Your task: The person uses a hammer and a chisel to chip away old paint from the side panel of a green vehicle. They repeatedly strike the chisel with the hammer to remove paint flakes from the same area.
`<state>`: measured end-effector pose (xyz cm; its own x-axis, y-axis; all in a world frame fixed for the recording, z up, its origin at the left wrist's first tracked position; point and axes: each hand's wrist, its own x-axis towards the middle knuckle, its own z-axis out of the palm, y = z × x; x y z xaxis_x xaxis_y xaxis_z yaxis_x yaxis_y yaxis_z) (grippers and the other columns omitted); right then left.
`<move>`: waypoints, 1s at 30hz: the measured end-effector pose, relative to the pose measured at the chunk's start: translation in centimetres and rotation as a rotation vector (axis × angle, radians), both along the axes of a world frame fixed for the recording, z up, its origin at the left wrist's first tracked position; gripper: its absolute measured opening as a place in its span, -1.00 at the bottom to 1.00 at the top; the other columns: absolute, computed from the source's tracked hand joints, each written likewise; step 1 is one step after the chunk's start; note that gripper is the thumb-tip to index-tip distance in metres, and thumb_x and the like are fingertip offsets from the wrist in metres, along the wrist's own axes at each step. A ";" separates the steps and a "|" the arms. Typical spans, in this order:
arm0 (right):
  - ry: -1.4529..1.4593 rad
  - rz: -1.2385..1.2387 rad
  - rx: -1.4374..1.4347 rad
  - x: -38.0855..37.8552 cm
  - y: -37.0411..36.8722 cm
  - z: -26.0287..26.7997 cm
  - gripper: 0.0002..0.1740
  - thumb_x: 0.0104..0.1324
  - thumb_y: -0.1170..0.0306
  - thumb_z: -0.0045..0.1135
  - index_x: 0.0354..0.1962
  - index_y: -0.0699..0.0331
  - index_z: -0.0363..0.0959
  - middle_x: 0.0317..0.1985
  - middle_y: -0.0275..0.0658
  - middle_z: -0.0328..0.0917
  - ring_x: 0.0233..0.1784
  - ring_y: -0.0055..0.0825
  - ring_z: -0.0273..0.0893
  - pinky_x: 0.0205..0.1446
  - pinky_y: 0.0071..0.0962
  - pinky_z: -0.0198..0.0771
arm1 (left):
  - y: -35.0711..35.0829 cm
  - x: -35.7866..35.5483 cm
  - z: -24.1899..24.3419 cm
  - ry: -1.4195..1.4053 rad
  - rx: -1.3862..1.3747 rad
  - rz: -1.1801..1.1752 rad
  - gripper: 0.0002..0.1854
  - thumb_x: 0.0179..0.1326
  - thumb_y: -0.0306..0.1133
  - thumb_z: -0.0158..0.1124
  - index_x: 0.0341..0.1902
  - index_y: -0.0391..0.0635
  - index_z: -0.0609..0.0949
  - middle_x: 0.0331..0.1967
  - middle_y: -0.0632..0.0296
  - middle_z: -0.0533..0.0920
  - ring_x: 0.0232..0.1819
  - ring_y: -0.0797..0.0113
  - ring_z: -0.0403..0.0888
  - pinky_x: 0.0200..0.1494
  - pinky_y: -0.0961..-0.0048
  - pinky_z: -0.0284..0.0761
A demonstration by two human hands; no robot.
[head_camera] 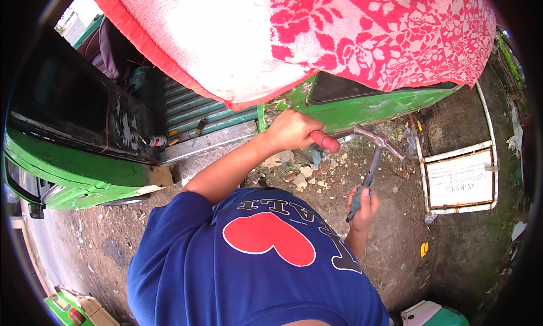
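My left hand [292, 130] is closed around a tool with a red handle [327, 142]; its far part is hidden by the hand and the van side. My right hand [364, 205] grips a claw hammer [375, 156] by its wrapped handle, with the metal head up beside the red handle, apart from it. In front of both hands is the green van body panel [348, 109], with worn, flaking paint near its edge. A red and white floral towel [382, 37] hangs over the upper part of the van.
A checker-plate door step [212, 143] lies at the left, with a spray can [158, 141] and a screwdriver [199, 127] near it. Broken flakes [302, 178] litter the ground below. A white-framed sign [460, 179] bearing writing lies at the right. An open green vehicle door [85, 169] is at the far left.
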<state>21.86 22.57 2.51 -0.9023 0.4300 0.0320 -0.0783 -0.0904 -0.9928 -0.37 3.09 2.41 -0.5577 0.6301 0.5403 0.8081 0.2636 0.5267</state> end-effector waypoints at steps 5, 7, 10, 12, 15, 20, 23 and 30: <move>0.015 -0.013 0.019 0.7 0.1 -0.2 -0.61 0.45 0.15 -0.10 -0.26 0.40 0.33 -0.61 -0.22 0.36 -0.74 -0.61 0.23 -0.72 -0.65 0.13 | 0.6 -0.1 0.3 -0.047 -0.148 -0.006 -0.86 -0.01 -0.22 0.31 -0.46 0.01 0.65 -0.58 0.17 0.62 -0.49 0.04 0.61 -0.44 0.15 0.48; 0.085 -0.019 -0.002 0.9 0.0 -0.2 -0.61 0.45 0.15 -0.09 -0.27 0.39 0.34 -0.62 -0.23 0.36 -0.73 -0.63 0.24 -0.71 -0.65 0.13 | 1.1 -0.2 0.3 -0.059 -0.202 0.009 -0.87 -0.01 -0.22 0.29 -0.44 0.02 0.65 -0.55 0.17 0.63 -0.48 0.02 0.61 -0.43 0.13 0.48; 0.013 -0.034 0.114 1.0 -0.3 0.1 -0.62 0.44 0.16 -0.06 -0.31 0.37 0.35 -0.64 -0.29 0.36 -0.73 -0.66 0.24 -0.68 -0.65 0.11 | 1.5 -0.4 0.5 -0.063 -0.196 0.013 -0.87 0.00 -0.22 0.28 -0.42 0.03 0.66 -0.54 0.16 0.64 -0.47 0.02 0.61 -0.42 0.11 0.49; -0.082 -0.012 0.259 0.9 -0.1 0.1 -0.63 0.43 0.16 -0.04 -0.33 0.36 0.36 -0.65 -0.31 0.36 -0.73 -0.69 0.24 -0.67 -0.65 0.10 | 1.7 -0.3 0.5 -0.039 -0.278 0.021 -0.86 0.01 -0.22 0.27 -0.42 0.02 0.66 -0.54 0.17 0.64 -0.47 0.03 0.61 -0.41 0.11 0.49; -0.088 0.036 0.306 0.8 0.2 -0.2 -0.63 0.44 0.16 -0.05 -0.34 0.35 0.36 -0.63 -0.31 0.37 -0.73 -0.69 0.24 -0.67 -0.65 0.10 | 2.0 0.0 -0.3 -0.028 -0.184 0.036 -0.86 0.01 -0.23 0.28 -0.45 -0.01 0.64 -0.55 0.18 0.63 -0.47 0.04 0.61 -0.40 0.12 0.50; 0.170 -0.016 -0.030 1.3 -0.2 0.1 -0.57 0.47 0.10 -0.15 -0.30 0.36 0.31 -0.63 -0.22 0.35 -0.76 -0.62 0.22 -0.72 -0.63 0.12 | 1.4 -0.2 -0.9 0.008 0.088 0.093 -0.83 0.04 -0.27 0.32 -0.55 -0.06 0.59 -0.63 0.15 0.59 -0.54 0.06 0.59 -0.48 0.19 0.47; 0.124 -0.021 -0.052 1.3 0.6 -0.5 -0.58 0.45 0.13 -0.10 -0.30 0.40 0.33 -0.61 -0.19 0.37 -0.74 -0.61 0.25 -0.71 -0.62 0.13 | 0.8 0.6 -0.8 0.053 0.126 0.075 -0.76 0.07 -0.28 0.33 -0.62 -0.08 0.54 -0.69 0.14 0.55 -0.60 0.07 0.56 -0.54 0.22 0.43; 0.032 -0.040 -0.060 1.7 0.4 -1.8 -0.57 0.43 0.11 -0.05 -0.30 0.40 0.34 -0.61 -0.21 0.37 -0.74 -0.61 0.26 -0.71 -0.62 0.14 | 0.8 1.2 -0.6 0.076 0.207 0.107 -0.68 0.13 -0.28 0.33 -0.66 -0.11 0.49 -0.71 0.14 0.51 -0.63 0.07 0.52 -0.56 0.22 0.40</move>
<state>23.54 22.99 0.70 -0.8832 0.4677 0.0342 -0.1152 -0.1456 -0.9826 0.79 3.89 1.83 -0.5680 0.4410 0.6949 0.8209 0.2425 0.5171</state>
